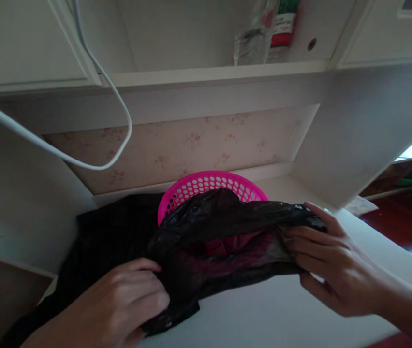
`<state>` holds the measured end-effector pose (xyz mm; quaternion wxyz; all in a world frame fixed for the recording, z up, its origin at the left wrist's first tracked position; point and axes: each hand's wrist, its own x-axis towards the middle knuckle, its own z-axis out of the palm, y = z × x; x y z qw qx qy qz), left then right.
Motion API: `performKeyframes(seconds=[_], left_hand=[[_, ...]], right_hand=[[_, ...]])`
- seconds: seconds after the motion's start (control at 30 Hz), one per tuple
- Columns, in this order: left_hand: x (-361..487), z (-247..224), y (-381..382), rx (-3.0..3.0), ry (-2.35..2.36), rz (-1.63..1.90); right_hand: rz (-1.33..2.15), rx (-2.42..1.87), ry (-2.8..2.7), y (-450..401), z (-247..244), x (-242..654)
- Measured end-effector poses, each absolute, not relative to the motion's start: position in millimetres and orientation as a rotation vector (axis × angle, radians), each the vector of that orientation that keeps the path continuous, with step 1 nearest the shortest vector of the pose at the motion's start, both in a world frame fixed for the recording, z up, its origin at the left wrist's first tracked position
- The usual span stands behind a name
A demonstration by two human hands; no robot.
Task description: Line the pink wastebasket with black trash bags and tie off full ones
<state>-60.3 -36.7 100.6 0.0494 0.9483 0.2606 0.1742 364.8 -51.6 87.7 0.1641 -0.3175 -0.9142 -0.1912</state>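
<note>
A thin black plastic bag (pixel 238 212) is stretched between my hands, its mouth spread wide. Inside the opening, pinkish-red material (pixel 228 244) shows, too dark to name. My left hand (pixel 129 295) has its fingers closed on the bag's left side. On the right edge, my right hand (pixel 331 261) grips the plastic between thumb and fingers. A bright pink basket (pixel 209 181) with round holes stands behind the bag, which hides its front.
Black fabric (pixel 115 237) lies to the left. A white cable (pixel 93 166) hangs in a loop at upper left. Above, an open cabinet shelf (pixel 206 75) holds a clear bottle (pixel 253 46) and a red-and-green labelled one (pixel 283 26). A white side panel (pixel 369 116) rises at right.
</note>
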Motion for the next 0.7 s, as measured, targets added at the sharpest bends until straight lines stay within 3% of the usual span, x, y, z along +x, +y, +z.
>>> performKeyframes(seconds=[0.1, 0.2, 0.47, 0.7], left_hand=[[-51, 79, -23, 3.037, 0.778, 0.286], [-51, 63, -13, 3.029, 0.936, 0.273], [-73, 38, -3, 1.897, 1.422, 1.114], [-56, 43, 9, 2.042, 1.468, 1.101]], right_hand=[[-0.48, -1.103, -2.631, -46, 67, 354], [-0.356, -1.279, -2.579, -37, 54, 348], [0.098, -1.381, -2.138, -20, 52, 370], [0.188, -1.415, -1.644, 11, 44, 372]])
